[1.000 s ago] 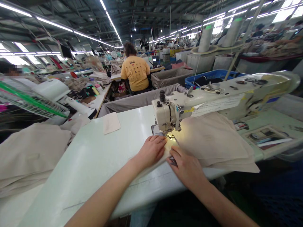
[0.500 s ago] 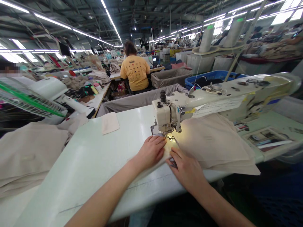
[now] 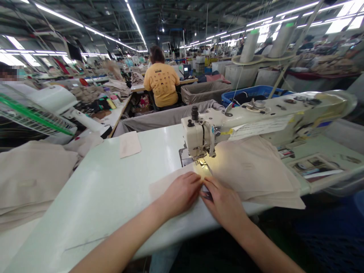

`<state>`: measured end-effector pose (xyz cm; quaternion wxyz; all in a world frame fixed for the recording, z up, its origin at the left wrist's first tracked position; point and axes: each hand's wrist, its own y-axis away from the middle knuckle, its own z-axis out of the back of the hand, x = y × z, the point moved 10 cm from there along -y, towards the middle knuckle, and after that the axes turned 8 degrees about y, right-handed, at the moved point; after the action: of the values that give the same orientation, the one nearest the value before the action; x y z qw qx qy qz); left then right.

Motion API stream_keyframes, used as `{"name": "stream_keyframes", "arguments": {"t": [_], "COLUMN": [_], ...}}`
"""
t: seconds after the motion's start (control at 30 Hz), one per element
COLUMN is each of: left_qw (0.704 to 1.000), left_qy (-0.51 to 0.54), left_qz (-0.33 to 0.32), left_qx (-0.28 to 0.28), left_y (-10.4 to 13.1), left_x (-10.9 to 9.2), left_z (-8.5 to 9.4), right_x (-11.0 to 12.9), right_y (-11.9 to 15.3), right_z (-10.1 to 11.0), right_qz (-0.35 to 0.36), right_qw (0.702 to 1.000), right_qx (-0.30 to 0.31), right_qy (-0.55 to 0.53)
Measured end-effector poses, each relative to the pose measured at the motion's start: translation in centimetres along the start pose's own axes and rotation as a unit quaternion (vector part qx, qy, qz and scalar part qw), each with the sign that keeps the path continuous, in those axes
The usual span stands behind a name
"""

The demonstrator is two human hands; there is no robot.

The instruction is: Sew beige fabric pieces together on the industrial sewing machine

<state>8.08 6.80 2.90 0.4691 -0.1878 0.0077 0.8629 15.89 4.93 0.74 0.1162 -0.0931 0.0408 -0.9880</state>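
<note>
**Both hands flat on beige fabric in front of the sewing machine**

The left hand [image 3: 182,193] and right hand [image 3: 224,204] lie palm-down on the beige fabric piece [image 3: 170,180], fingertips nearly meeting just in front of the sewing machine [image 3: 199,138]. Neither hand grips — the fingers are spread and pressing, which looks like a way of keeping the cloth flat and its edge lined up under the machine's lit needle area. The larger fabric bundle [image 3: 256,167] rests to the right of the machine head, under its arm, likely kept there so its weight does not drag. A small fabric patch [image 3: 130,144] lies to the left of the machine, well apart from the hands.

Compared with half a second ago, both hands have drawn back from the needle, and a strip of the beige piece now shows to the left of the machine — earlier the left hand covered it.
</note>
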Motion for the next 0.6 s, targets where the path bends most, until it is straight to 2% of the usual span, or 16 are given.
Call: {"name": "stream_keyframes", "arguments": {"t": [0.1,0.2,0.33,0.6], "left_qw": [1.000,0.999,1.000,0.999], "left_qy": [-0.005,-0.006,-0.002,-0.007], "left_qz": [-0.023,-0.031,-0.026,-0.036], "left_qx": [-0.019,-0.025,-0.014,-0.033], "left_y": [1.0,1.1,0.2,-1.4], "left_x": [-1.3,-1.4,-0.3,3.2], "left_z": [-0.4,-0.2,0.5,1.7], "right_x": [-0.1,0.2,0.5,0.5], "right_y": [0.4,0.2,-1.1,-4.2], "right_z": [-0.2,-0.1,0.2,0.6], "right_qz": [0.010,0.026,0.035,0.022], "right_qw": [1.000,0.999,0.998,0.999], "right_qx": [0.013,0.030,0.045,0.022], "right_qy": [0.017,0.026,0.019,0.016]}}
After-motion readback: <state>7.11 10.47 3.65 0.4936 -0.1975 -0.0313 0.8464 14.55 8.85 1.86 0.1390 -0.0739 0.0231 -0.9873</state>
